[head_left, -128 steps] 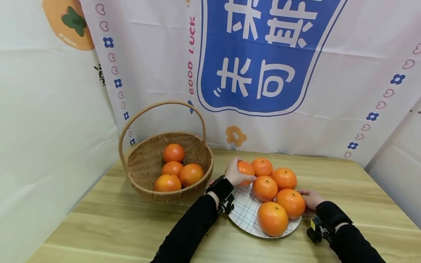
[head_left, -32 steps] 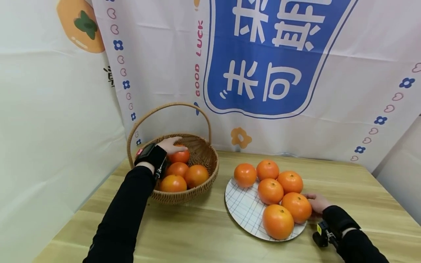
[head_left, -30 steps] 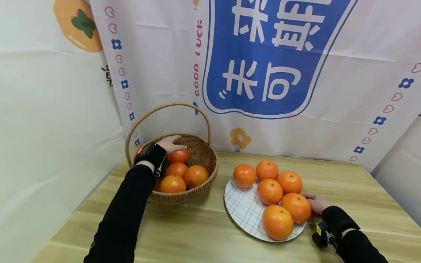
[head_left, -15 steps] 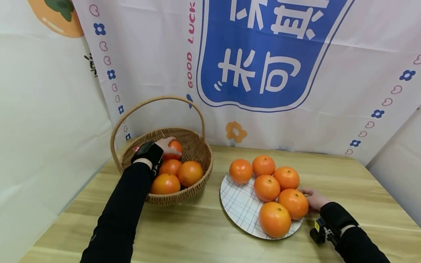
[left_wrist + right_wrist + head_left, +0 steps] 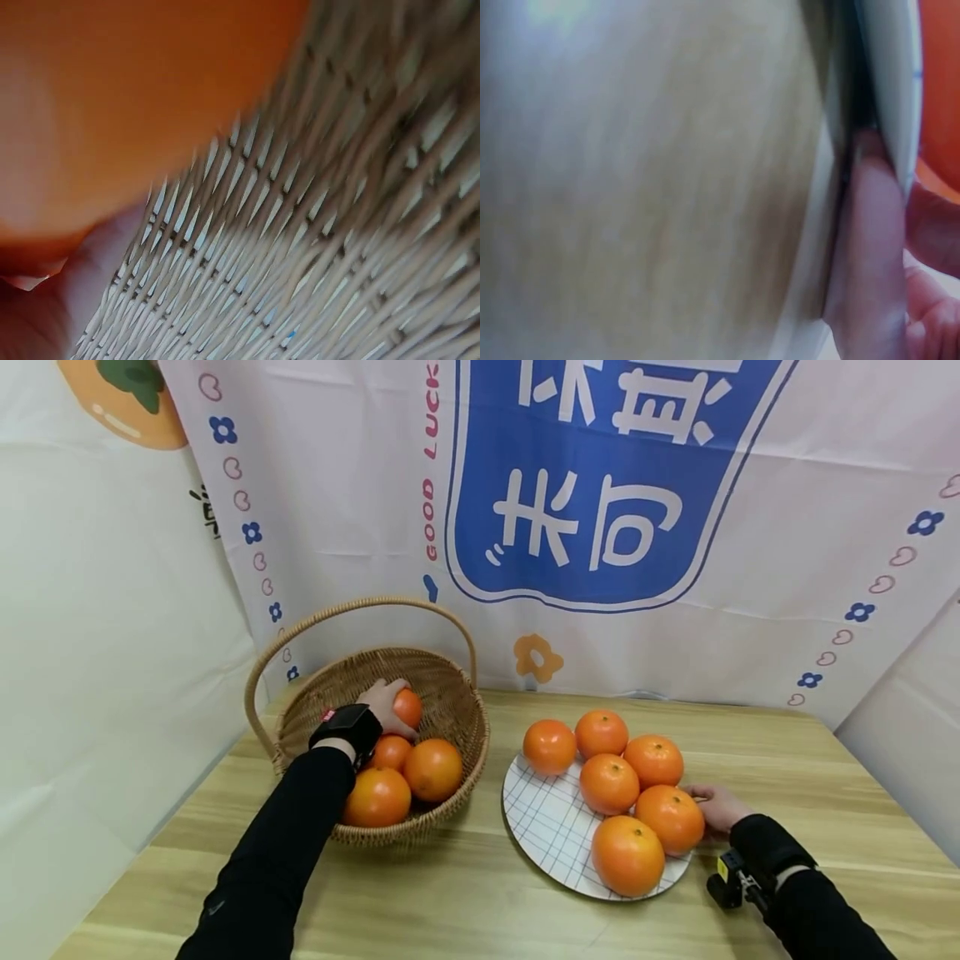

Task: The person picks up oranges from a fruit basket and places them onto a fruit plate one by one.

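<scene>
In the head view my left hand (image 5: pixel 386 704) reaches into the wicker basket (image 5: pixel 448 697) and grips an orange (image 5: pixel 408 707) at its far side. The left wrist view shows that orange (image 5: pixel 127 105) close up against the basket's woven wall (image 5: pixel 247 247). Several more oranges, such as one in front (image 5: pixel 377 797), lie in the basket. On the right, my right hand (image 5: pixel 718 810) holds the edge of a round checked plate (image 5: pixel 543 814). One finger (image 5: pixel 874 240) lies under the plate's rim (image 5: pixel 900 82), with the thumb above it. Several oranges (image 5: pixel 628 856) sit on the plate.
The basket's tall handle (image 5: pixel 360 603) arches over the left arm. Everything stands on a wooden table (image 5: pixel 450 893). A white printed cloth (image 5: pixel 360 510) hangs behind, and a pale wall (image 5: pixel 112 652) rises at the left.
My left hand has let go of an orange at the plate's far left and moved left into the basket, where it now grips another orange. The right hand stays at the plate's edge.
</scene>
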Motion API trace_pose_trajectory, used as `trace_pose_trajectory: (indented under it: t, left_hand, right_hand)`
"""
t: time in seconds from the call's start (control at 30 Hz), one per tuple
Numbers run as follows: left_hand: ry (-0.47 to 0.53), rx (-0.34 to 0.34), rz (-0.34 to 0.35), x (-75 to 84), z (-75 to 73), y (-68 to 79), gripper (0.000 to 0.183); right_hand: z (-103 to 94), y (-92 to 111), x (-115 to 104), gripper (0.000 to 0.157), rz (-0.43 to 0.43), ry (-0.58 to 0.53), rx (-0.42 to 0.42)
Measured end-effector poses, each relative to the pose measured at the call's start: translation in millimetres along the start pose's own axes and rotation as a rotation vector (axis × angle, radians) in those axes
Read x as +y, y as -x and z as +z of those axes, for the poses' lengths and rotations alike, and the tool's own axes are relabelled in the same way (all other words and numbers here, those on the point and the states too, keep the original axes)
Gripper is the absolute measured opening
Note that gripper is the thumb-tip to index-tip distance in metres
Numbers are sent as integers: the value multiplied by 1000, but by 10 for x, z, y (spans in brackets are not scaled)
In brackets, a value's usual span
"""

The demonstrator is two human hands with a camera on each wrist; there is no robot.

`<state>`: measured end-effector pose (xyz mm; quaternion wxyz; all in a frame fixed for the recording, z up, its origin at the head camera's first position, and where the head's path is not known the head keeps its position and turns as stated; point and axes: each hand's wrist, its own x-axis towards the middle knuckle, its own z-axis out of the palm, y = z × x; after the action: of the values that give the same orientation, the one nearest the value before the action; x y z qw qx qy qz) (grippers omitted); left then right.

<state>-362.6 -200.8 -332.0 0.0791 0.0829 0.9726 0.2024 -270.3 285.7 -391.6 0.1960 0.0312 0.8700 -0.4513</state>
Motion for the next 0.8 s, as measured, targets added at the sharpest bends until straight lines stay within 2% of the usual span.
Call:
trace_pose_trajectory:
  t: [0.17,0.3,0.57,0.8]
  left_hand:
    - [-4,34,4,-121,59,-30,83]
    - [7,67,18,-128,27,-1,80]
    - [-8,128,-17,48,-213,116,78]
    - [6,216,20,241,-445,86,77]
  right_hand:
    - [31,5,-29,41,4,10,0]
    - [35,0,-39,41,9,29,-1]
    - [37,9,-38,42,12,27,5]
    - [56,22,-38,40,32,42,15]
